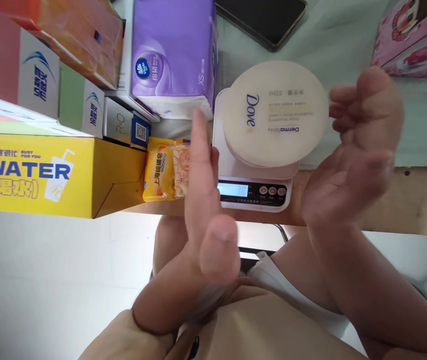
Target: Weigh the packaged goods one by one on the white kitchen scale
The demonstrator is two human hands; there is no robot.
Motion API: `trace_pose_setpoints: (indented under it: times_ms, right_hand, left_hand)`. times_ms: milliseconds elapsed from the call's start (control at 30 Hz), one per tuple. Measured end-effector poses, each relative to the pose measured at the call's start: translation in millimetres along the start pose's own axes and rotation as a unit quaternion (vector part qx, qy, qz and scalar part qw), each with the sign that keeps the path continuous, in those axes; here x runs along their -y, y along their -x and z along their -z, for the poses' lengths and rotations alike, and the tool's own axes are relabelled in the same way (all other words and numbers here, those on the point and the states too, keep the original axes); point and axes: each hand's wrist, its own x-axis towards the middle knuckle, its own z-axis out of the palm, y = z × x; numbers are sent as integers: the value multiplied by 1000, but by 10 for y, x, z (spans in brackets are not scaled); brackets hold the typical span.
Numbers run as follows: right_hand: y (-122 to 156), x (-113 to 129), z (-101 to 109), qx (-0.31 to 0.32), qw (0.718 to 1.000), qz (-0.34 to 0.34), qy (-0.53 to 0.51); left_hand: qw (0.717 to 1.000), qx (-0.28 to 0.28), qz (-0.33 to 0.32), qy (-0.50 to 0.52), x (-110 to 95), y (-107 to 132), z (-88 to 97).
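A round, cream-coloured tub of Dove body cream (277, 115) rests on a white digital scale (256, 172), its lid print turned sideways. Lit digits show on the scale's display, though I cannot read them surely. My left hand (209, 210) is held edge-on to the left of the scale, fingers stretched out, thumb toward me, nothing held. On the other side of the tub, my right hand (356, 150) is raised with its palm inward and fingers loosely bent, holding nothing. Its fingertips are near the tub's right rim. Behind my left hand, yellow soap packets (164, 170) are partly hidden.
A purple tissue pack (174, 50) stands behind the scale. At left are a yellow box (33, 175), toothpaste boxes (80, 100) and an orange package (82, 40). A black phone (266, 17) lies at the back; a pink box (416, 40) is at back right.
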Motion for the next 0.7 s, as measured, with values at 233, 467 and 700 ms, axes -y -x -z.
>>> trace_pose_setpoints:
  times_ms: [233,467,700]
  right_hand:
    - [-46,-89,-15,-32,997,65,-37]
    - [-23,-103,16,-16,997,72,-25]
    - [-18,-95,11,-17,997,73,-19]
  left_hand:
    - [995,-88,-50,6,32,-16,17]
    - [991,-111,-75,27,26,-13,-2]
    - [987,-122,-102,21,51,17,-28]
